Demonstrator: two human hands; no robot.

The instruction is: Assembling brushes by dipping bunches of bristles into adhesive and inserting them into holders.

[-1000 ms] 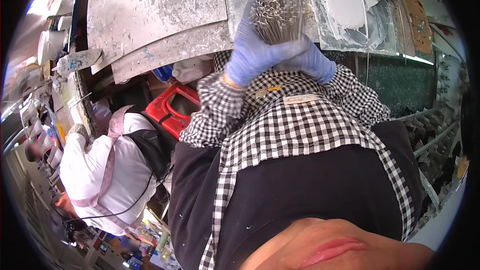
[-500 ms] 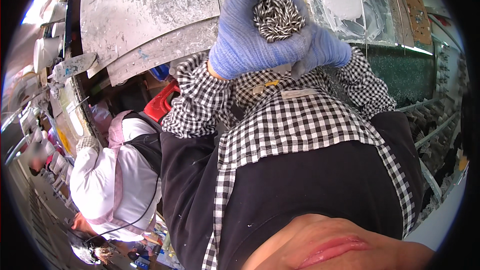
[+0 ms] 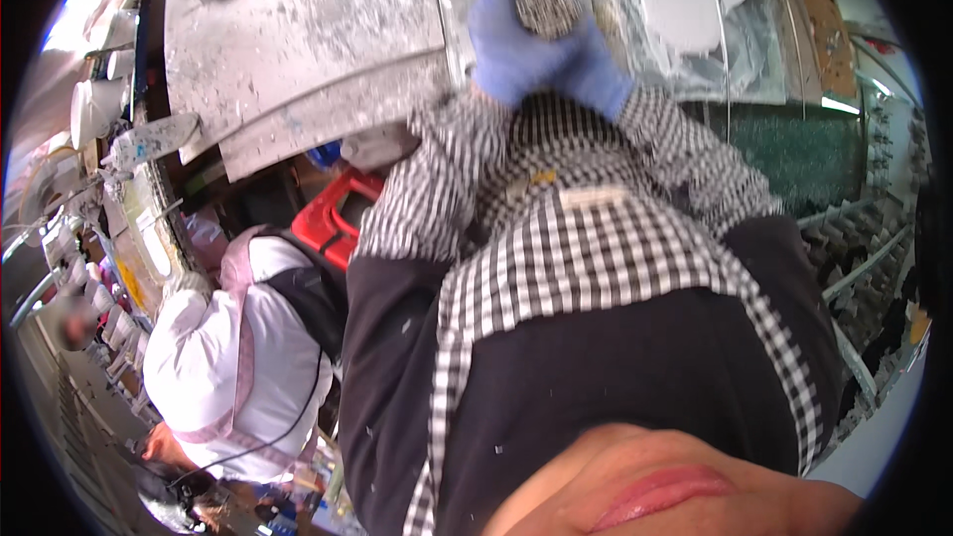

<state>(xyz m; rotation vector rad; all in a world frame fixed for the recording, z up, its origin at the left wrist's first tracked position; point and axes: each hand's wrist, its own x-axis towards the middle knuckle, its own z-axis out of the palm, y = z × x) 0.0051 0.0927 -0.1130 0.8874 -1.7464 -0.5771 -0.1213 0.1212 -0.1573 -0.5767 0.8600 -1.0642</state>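
Both my gloved hands are out in front of me, above a pale plate on the work table. My left hand (image 3: pixel 504 52), in a blue knit glove, is wrapped round a round bundle of small silvery pieces (image 3: pixel 548 9). From the other side my right hand (image 3: pixel 602 71), also in a blue glove, closes against the same bundle. Only the bundle's upper end shows; its sides are hidden by the gloves. Motion blur hides the exact shape of the pieces and of the fingers.
A worn metal sheet (image 3: pixel 298 35) covers the table at left. To the right lies a glass-like plate with a white paste patch (image 3: pixel 680 12). A red plastic stool (image 3: pixel 333 218) is below the table. A co-worker in white sleeves (image 3: pixel 199 352) works at left.
Both hands have moved away from me and lower toward the table, taking the bundle with them. The fingers of my left hand are now drawn in closer round it.
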